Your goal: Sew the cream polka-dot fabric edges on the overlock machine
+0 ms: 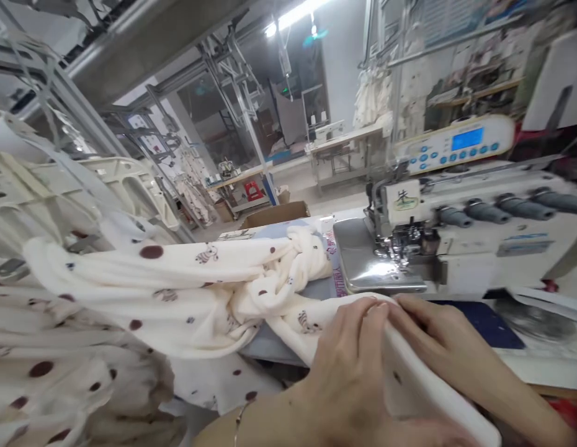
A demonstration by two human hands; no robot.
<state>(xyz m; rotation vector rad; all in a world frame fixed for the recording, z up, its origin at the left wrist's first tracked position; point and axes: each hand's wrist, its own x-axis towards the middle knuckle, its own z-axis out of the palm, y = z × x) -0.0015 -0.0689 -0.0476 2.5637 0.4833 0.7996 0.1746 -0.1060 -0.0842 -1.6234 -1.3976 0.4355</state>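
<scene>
Both hands are on a piece of cream printed fabric in front of the sewing machine. My left hand bends over its upper edge, fingers pressed together. My right hand grips the same edge just to the right, fingertips close to the left ones. Partly hidden by the hands, the cloth runs left into a bunched, twisted heap of cream fabric with brown dots and small striped figures. Just beyond the fingers are the machine's shiny metal plate and its needle area.
A white overlock machine stands at the right, with a control panel above it. More dotted fabric hangs at the left below a white plastic frame. Behind are a cardboard box and another sewing table.
</scene>
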